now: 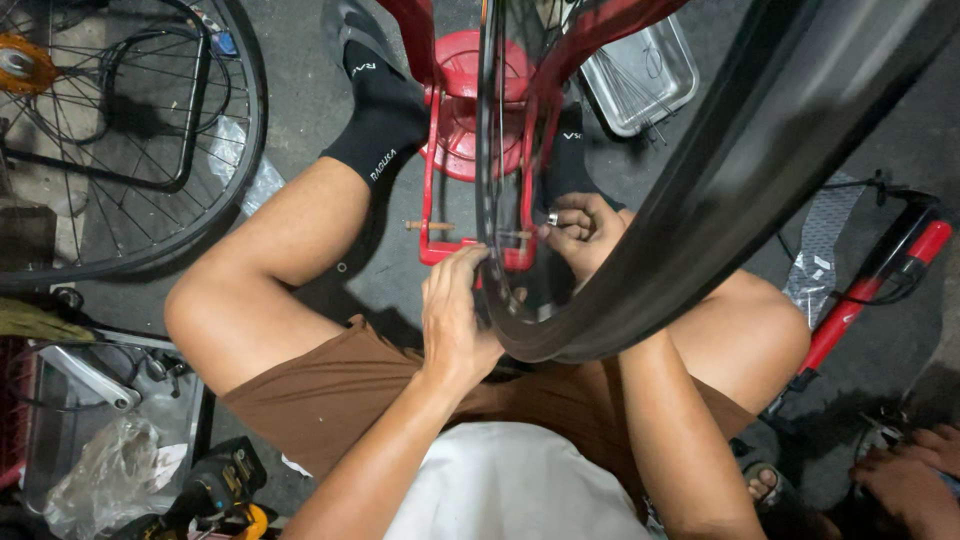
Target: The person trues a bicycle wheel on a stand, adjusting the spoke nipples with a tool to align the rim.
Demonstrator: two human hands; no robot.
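The left hand [455, 320] closes its grip on the black wheel rim [487, 200], which stands upright in the red truing stand [470, 150] at 12 o'clock. The right hand [585, 235], at 3 o'clock of the rim, pinches a small metal tool [552, 217] against it.

A black bicycle wheel rim [487, 150] with thin spokes stands upright, edge-on, in a red truing stand [470, 120] at twelve o'clock from the seated person's lap.
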